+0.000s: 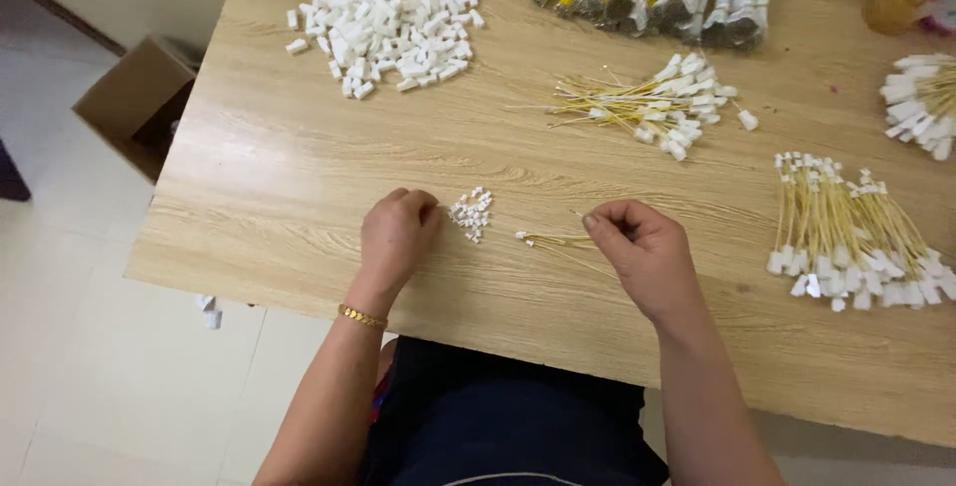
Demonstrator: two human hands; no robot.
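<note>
Two hands: right hand (645, 247) fingers pinch a few yellow wires (554, 241); left hand (396, 232) curled shut beside small white connectors (471, 214) (one cluster), near the wooden counter (279, 177)'s front edge; pale tiled floor.

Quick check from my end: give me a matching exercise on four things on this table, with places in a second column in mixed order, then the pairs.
Things:
1. big heap of white connectors
2. small cluster of white connectors
3. thin yellow wires
4. cardboard box

Places:
A. on the floor, left of the table
B. pinched in the right hand
C. far left part of the tabletop
D. just right of the left hand

Pairs: 1-C, 2-D, 3-B, 4-A
</note>
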